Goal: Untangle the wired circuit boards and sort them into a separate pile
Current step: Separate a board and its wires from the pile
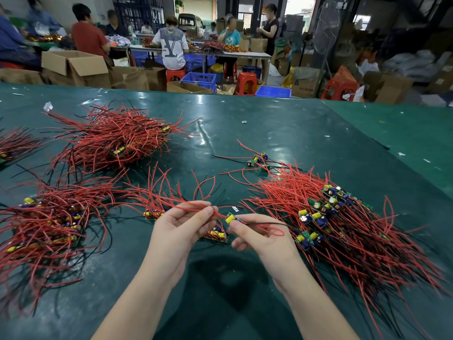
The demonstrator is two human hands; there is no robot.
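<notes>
While the left hand (182, 223) pinches the red wires (196, 206) with curled fingers, the board (231, 218) hangs between both hands, its long axis running left-right. The right hand (257, 233) seems to pinch its black wire (264, 224); the sorted pile (326, 217) lies just right.

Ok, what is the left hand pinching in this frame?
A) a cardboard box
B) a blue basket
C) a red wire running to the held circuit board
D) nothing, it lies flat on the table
C: the left hand pinches a red wire leading to the circuit board that the right hand holds.
</notes>
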